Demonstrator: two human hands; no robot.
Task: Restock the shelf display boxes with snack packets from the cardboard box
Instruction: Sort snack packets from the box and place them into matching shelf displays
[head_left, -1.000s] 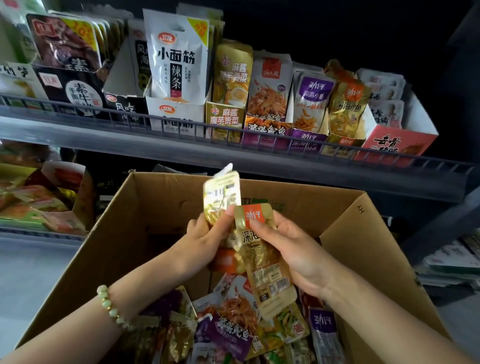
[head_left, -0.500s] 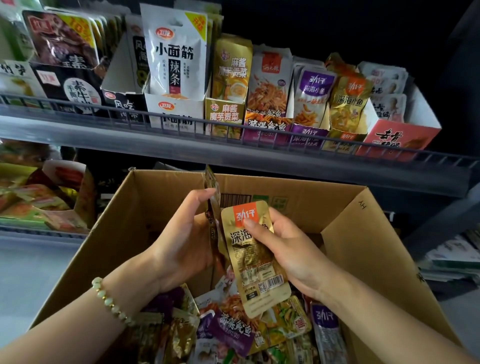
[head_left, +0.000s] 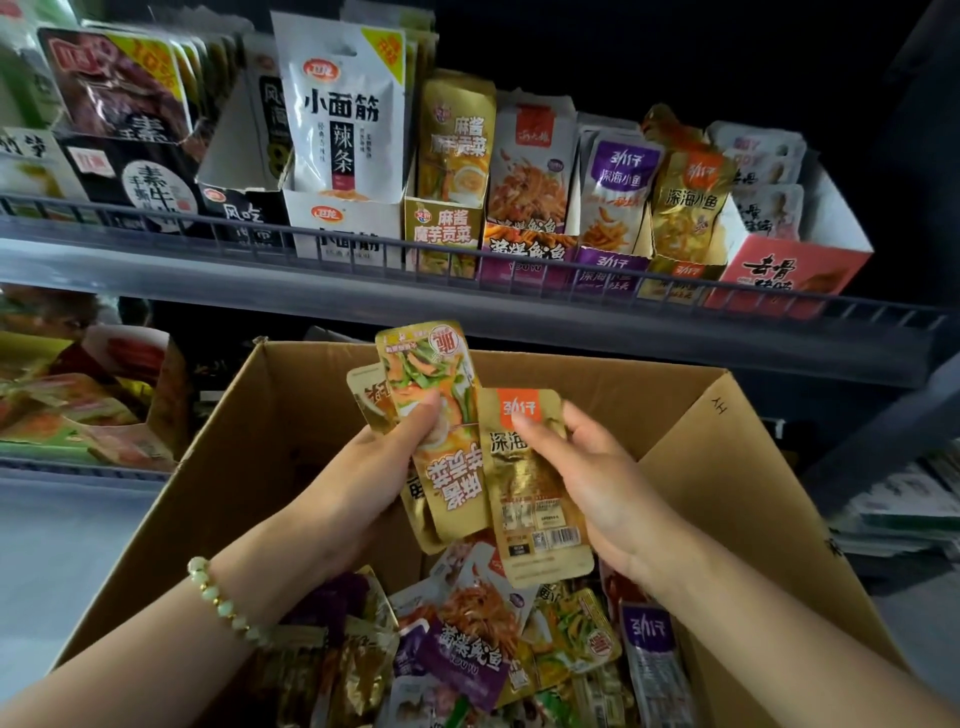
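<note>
An open cardboard box sits below the shelf, with several mixed snack packets loose in its bottom. My left hand holds gold packets above the box; the front one is upside down and shows green and orange vegetables, and another gold packet sticks out behind it. My right hand grips a gold packet with an orange label, touching the left hand's packets. Display boxes stand in a row on the shelf, among them a gold one and a gold-and-orange one.
A wire rail runs along the shelf's front edge. A red display box stands at the row's right end. A lower shelf at left holds more packets. Stacked papers lie at right.
My left hand has turned its packets from edge-on to face me and raised them. My right hand and its gold packet have stayed about where they were.
</note>
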